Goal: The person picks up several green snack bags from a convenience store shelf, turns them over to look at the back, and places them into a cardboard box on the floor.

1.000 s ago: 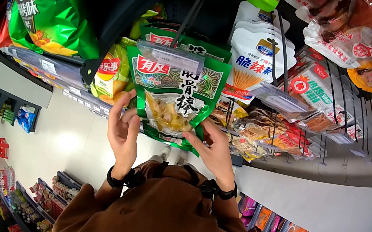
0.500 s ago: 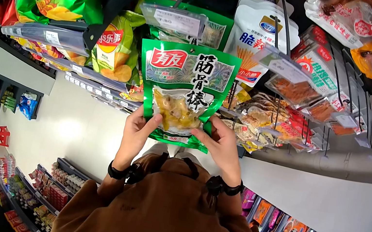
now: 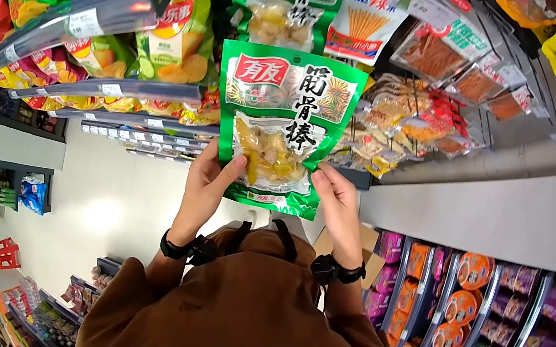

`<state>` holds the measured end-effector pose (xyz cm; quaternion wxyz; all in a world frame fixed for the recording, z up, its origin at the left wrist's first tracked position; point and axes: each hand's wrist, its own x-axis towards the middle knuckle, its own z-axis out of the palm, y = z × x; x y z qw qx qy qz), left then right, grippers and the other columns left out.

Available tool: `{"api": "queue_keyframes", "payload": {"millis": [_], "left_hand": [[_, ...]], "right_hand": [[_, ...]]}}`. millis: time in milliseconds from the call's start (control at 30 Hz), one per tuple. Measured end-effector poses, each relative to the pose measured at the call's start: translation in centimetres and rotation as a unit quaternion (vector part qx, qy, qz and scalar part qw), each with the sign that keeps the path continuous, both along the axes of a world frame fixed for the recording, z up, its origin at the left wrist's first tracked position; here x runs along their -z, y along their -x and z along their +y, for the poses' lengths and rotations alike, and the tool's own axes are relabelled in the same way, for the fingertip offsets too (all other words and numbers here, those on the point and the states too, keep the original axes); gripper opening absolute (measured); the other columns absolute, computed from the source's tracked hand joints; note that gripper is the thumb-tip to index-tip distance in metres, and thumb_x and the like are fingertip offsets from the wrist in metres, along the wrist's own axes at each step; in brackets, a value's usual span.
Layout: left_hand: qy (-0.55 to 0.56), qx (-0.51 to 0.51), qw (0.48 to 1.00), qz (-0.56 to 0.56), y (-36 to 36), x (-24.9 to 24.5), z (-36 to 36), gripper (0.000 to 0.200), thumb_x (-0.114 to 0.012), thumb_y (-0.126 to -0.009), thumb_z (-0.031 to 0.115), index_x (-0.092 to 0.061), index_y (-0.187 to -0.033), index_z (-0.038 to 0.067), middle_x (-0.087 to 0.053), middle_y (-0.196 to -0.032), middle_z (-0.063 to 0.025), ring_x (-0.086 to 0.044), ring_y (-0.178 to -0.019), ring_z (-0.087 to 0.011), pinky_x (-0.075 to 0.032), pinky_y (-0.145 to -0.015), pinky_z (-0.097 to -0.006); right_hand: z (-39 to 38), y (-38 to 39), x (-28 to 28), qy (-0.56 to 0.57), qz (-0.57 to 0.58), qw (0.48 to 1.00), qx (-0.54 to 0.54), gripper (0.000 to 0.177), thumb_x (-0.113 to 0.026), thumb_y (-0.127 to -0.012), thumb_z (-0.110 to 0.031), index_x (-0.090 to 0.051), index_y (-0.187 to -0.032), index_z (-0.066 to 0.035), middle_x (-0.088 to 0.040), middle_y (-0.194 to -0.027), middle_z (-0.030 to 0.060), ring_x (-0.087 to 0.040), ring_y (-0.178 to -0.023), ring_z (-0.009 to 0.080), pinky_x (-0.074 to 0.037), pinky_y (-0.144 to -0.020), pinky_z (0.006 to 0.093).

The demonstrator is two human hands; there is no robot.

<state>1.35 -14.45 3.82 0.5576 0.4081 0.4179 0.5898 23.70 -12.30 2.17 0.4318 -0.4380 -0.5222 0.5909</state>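
A green snack bag [image 3: 274,151] with a clear window and black characters is held upright between my two hands. My left hand [image 3: 209,180] pinches its lower left edge, thumb on the front. Gripping the lower right edge is my right hand [image 3: 337,209], its thumb also near the front; the fingers behind the bag are partly hidden. Directly above it hangs a similar green bag [image 3: 281,23] behind a price tag. A white bag of stick snacks [image 3: 366,23] hangs to the right of that one.
Chip bags [image 3: 177,31] line a shelf [image 3: 90,21] at the upper left. Hooked packs of meat snacks [image 3: 434,53] hang at the upper right. Lower right are racks with orange tubs [image 3: 473,271]; an open cardboard box [image 3: 368,251] is beside them. A red basket [image 3: 5,253] stands far left.
The view has shifted, so the hanging goods appear higher and more racks show at lower right. The held bag stays in both hands, its top slightly higher in view. The cardboard box has come into view.
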Motion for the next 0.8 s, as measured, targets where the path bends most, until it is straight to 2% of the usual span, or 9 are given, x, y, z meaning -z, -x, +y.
{"api": "queue_keyframes", "payload": {"millis": [100, 267, 367, 500, 567, 800], "left_hand": [[0.014, 0.024, 1.000, -0.002, 1.5, 0.7, -2.3, 0.032, -0.059, -0.099, 0.012, -0.053, -0.128, -0.001, -0.064, -0.115, -0.0044, -0.057, -0.104, -0.0096, -0.044, -0.092, -0.0257], [0.046, 0.065, 0.997, -0.001, 1.5, 1.5, -5.2, 0.030, -0.060, -0.099, 0.015, -0.055, -0.125, 0.000, -0.065, -0.112, -0.0033, -0.057, -0.102, -0.0084, -0.044, -0.090, -0.0242], [0.054, 0.111, 0.992, -0.004, 0.5, 1.7, -6.4, 0.028, -0.060, -0.099, 0.015, -0.055, -0.122, 0.000, -0.064, -0.110, -0.0026, -0.057, -0.100, -0.0078, -0.044, -0.089, -0.0235], [0.029, 0.158, 0.987, 0.012, -1.1, 1.4, -8.0, 0.025, -0.060, -0.099, 0.014, -0.056, -0.119, 0.000, -0.064, -0.109, -0.0023, -0.056, -0.098, -0.0069, -0.044, -0.088, -0.0234], [0.022, 0.170, 0.985, 0.015, -2.2, 1.0, -8.8, 0.021, -0.059, -0.099, 0.013, -0.056, -0.115, 0.000, -0.063, -0.108, -0.0022, -0.055, -0.097, -0.0062, -0.043, -0.087, -0.0231], [0.018, 0.238, 0.971, 0.027, -7.0, 0.6, -13.1, 0.022, -0.058, -0.100, 0.014, -0.055, -0.117, 0.000, -0.063, -0.109, -0.0025, -0.055, -0.099, -0.0062, -0.043, -0.087, -0.0229]], "right_hand": [[-3.7, 1.9, 0.4, 0.010, 0.002, 0.999, 0.046, 0.036, -0.059, -0.100, -0.023, -0.060, -0.124, 0.005, -0.057, -0.086, -0.0041, -0.045, -0.078, 0.0030, -0.038, -0.067, 0.0198], [-9.2, 2.0, 0.4, 0.037, 0.003, 0.998, 0.058, 0.035, -0.058, -0.101, -0.022, -0.059, -0.124, 0.004, -0.057, -0.089, -0.0038, -0.043, -0.079, 0.0027, -0.037, -0.069, 0.0199], [-11.8, 1.0, 0.1, 0.037, 0.010, 0.997, 0.063, 0.035, -0.059, -0.100, -0.016, -0.054, -0.129, 0.002, -0.049, -0.086, -0.0063, -0.040, -0.078, 0.0021, -0.035, -0.068, 0.0196], [-15.0, 0.2, -0.2, 0.034, 0.014, 0.995, 0.097, 0.033, -0.060, -0.099, -0.014, -0.053, -0.128, 0.000, -0.046, -0.083, -0.0063, -0.039, -0.076, 0.0027, -0.036, -0.068, 0.0203], [-16.4, -0.4, 0.1, -0.010, 0.015, 0.992, 0.124, 0.027, -0.060, -0.099, -0.015, -0.054, -0.122, -0.002, -0.047, -0.082, -0.0053, -0.040, -0.076, 0.0028, -0.037, -0.070, 0.0210], [-22.4, -4.2, -0.2, -0.015, -0.012, 0.975, 0.221, 0.019, -0.059, -0.100, -0.020, -0.057, -0.107, -0.003, -0.048, -0.077, -0.0054, -0.040, -0.073, 0.0038, -0.037, -0.070, 0.0216]]}}
